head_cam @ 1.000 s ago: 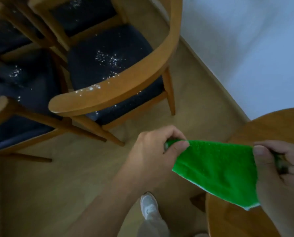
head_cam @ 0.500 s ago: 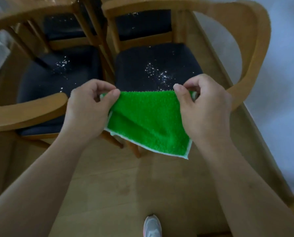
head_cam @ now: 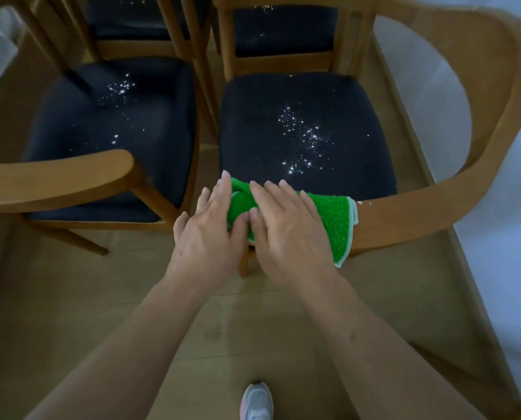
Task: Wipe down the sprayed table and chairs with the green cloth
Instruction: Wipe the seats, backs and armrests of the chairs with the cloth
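The green cloth (head_cam: 333,219) with a white hem lies draped over the curved wooden back rail (head_cam: 410,213) of the right chair. Both of my hands press flat on it with fingers spread: my left hand (head_cam: 206,231) on its left end, my right hand (head_cam: 286,228) over its middle. Beyond the rail, the right chair's dark blue seat (head_cam: 307,128) carries white spray droplets. The left chair's seat (head_cam: 113,128) is also speckled with droplets. The table is out of view.
The left chair's wooden rail (head_cam: 59,177) juts toward me at the left. More chairs (head_cam: 150,22) stand behind. A white wall (head_cam: 495,207) runs along the right. My shoe (head_cam: 256,401) is on the wooden floor (head_cam: 101,313) below.
The cloth was held stretched between pinching fingers in the air; now it lies on the right chair's back rail with both hands flat on top. The view has moved closer to the chairs.
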The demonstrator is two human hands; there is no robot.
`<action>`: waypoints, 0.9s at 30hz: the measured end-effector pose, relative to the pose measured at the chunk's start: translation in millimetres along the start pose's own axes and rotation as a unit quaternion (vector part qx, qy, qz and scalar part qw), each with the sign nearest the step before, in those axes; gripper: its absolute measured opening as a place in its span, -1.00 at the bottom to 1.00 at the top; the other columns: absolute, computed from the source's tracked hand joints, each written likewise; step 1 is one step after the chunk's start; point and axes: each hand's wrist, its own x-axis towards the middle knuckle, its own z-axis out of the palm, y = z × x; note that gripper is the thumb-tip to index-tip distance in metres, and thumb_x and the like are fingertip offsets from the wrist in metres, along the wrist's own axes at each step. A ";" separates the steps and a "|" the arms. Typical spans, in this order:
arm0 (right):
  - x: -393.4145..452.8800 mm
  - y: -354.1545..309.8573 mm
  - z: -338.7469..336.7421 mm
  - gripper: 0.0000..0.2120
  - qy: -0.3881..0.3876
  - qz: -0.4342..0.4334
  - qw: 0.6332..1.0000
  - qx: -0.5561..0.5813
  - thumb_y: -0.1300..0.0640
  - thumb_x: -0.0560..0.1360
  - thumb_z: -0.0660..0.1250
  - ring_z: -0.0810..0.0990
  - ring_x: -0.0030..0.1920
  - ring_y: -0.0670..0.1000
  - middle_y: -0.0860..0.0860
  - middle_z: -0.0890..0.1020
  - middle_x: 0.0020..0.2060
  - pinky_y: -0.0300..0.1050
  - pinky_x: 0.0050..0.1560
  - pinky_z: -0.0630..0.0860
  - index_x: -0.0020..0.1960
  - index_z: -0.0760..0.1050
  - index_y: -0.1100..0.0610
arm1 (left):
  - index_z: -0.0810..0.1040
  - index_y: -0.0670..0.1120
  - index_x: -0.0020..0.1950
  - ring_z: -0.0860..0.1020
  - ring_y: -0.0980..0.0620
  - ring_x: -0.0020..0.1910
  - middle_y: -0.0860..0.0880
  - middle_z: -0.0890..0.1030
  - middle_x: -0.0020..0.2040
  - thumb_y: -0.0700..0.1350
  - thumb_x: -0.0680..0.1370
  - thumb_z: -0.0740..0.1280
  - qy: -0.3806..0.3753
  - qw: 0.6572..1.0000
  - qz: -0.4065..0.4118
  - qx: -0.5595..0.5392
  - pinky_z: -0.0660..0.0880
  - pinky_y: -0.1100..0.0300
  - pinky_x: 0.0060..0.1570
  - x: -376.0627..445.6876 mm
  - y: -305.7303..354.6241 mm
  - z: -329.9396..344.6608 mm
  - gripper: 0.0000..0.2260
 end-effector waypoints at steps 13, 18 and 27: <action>23.6 -5.0 3.6 -0.60 0.006 -0.017 0.995 -0.097 -0.10 0.64 -0.06 0.55 -0.04 0.14 0.00 0.62 -0.03 0.03 -0.04 0.29 0.19 0.49 0.01 | 0.49 -0.14 0.35 0.29 -0.02 0.41 0.03 0.35 0.34 -0.32 0.51 0.34 0.107 0.993 0.053 -0.024 0.18 -0.04 0.38 -38.9 -8.6 1.3 -0.60; 23.1 11.0 -2.7 -0.57 0.011 -0.033 0.990 -0.135 -0.13 0.61 -0.11 0.58 -0.11 0.14 0.02 0.63 -0.11 0.02 -0.13 0.30 -0.02 0.48 0.02 | 0.44 -0.11 0.41 0.15 0.13 0.46 0.00 0.38 0.42 -0.26 0.59 0.21 0.113 0.990 0.068 -0.058 0.06 0.10 0.44 -13.4 7.5 -1.9 -0.62; 20.1 103.9 -44.4 -0.53 0.034 0.080 0.975 -0.204 -0.05 0.59 -0.13 0.51 -0.29 0.23 0.08 0.51 -0.41 -0.03 -0.24 0.19 -0.41 0.28 0.05 | 0.51 0.02 0.23 0.50 0.21 -0.22 0.12 0.57 -0.07 -0.06 0.66 0.08 0.110 0.977 -0.080 -0.164 0.47 0.33 -0.29 55.7 25.2 11.9 -0.74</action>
